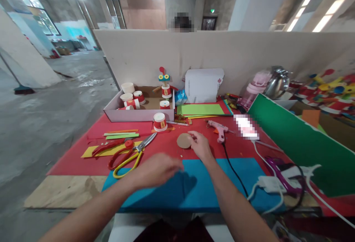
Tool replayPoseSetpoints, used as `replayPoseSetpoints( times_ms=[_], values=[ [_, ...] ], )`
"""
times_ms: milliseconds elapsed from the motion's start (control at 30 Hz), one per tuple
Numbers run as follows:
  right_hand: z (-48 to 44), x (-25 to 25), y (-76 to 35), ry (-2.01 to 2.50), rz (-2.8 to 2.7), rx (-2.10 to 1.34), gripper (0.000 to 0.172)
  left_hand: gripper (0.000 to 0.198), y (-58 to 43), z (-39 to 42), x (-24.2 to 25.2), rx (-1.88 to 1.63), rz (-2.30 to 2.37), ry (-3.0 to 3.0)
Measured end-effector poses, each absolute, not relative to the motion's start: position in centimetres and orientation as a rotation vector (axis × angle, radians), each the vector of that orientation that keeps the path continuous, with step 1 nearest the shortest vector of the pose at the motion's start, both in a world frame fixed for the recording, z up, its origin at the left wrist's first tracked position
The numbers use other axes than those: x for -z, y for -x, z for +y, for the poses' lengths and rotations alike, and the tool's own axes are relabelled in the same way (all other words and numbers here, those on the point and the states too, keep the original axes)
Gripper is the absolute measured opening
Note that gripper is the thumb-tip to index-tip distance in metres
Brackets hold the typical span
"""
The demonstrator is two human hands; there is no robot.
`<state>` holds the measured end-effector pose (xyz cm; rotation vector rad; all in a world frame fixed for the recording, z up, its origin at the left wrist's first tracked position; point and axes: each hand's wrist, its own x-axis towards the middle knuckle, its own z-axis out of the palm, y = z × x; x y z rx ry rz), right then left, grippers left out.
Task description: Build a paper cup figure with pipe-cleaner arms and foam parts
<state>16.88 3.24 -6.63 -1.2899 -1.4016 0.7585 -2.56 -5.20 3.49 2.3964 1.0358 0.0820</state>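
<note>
My right hand pinches the right edge of a round brown cardboard disc lying low over the red table covering. Blurred by movement, my left hand hovers above the blue sheet, with its fingers too smeared to read. Left of it lie scissors with red and yellow handles, blades partly open. Beyond the disc, an upturned red-and-white paper cup stands near the box. A pink hot glue gun rests to the right of my right hand.
A shallow cardboard box holds several paper cups and a cup figure. Paper strips lie at left. Green paper lies at the back. A green panel, power strip and cables occupy the right. A person's head shows beyond the partition.
</note>
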Motion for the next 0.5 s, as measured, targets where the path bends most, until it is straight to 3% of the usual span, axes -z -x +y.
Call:
replayPoseSetpoints(
  times_ms=[167, 333, 500],
  values=[
    [3.3, 6.3, -17.7, 1.544, -1.702, -0.339, 0.031, 0.031, 1.9, 2.9, -0.4, -0.379, 1.643, -2.344],
    [2.7, 5.8, -17.7, 1.628, -1.856, -0.363, 0.036, 0.036, 0.4, 4.0, 3.2, -0.404, 1.384, -2.642],
    [2.4, 5.1, -17.0, 1.729, -1.969, -0.408, 0.037, 0.029, 0.4, 3.5, 4.1, -0.382, 1.307, -2.731]
  ],
)
